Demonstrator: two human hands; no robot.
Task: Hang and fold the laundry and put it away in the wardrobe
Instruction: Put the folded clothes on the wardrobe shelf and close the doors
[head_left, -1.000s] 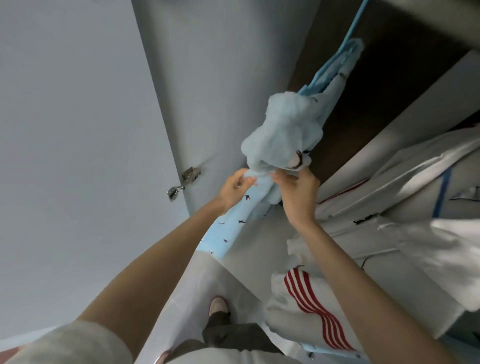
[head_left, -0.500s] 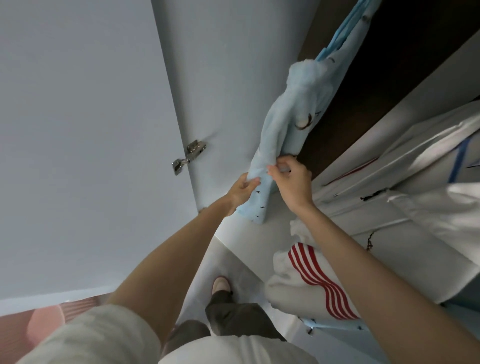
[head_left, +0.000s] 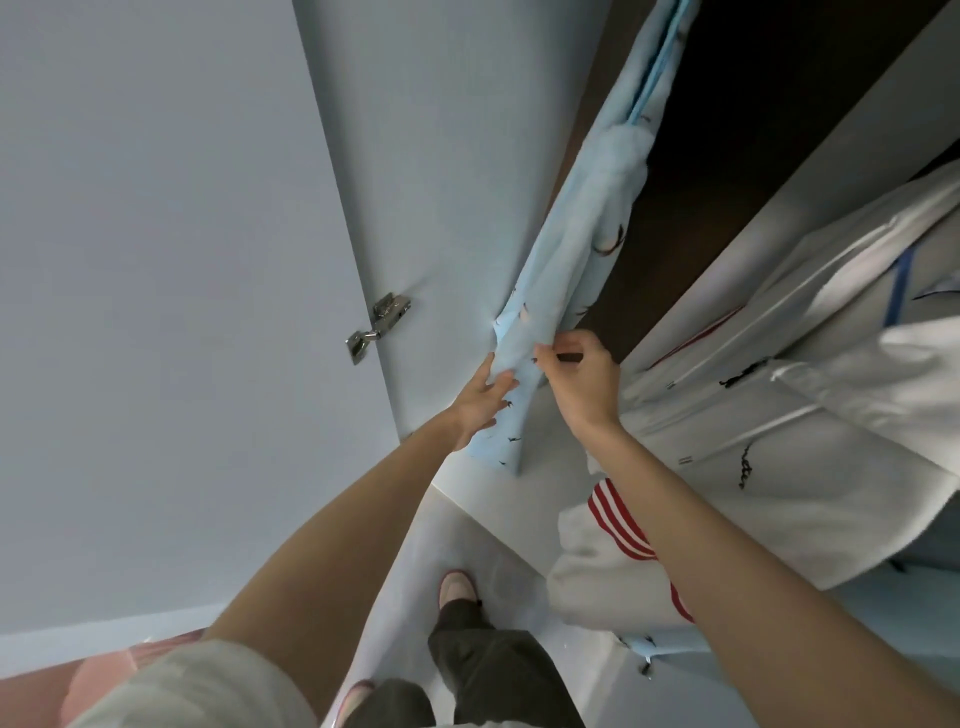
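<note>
A light blue garment (head_left: 576, 244) with small dark bird prints hangs from a blue hanger (head_left: 655, 62) at the dark wardrobe opening (head_left: 727, 130). It is drawn out long and straight. My left hand (head_left: 480, 400) lies against its lower part, fingers curled on the cloth. My right hand (head_left: 582, 374) pinches the fabric's edge just beside it. The garment's hem ends a little below both hands.
The open wardrobe door (head_left: 447, 156) with a metal hinge (head_left: 379, 327) stands to the left. White garments (head_left: 810, 374) hang at the right, one with red stripes (head_left: 618, 530). My feet (head_left: 457, 587) stand on the pale floor below.
The bunched-up blue garment has been pulled down and straightened; the lump of cloth has risen toward the hanger. Both hands stayed on the lower fabric. The view has tilted slightly.
</note>
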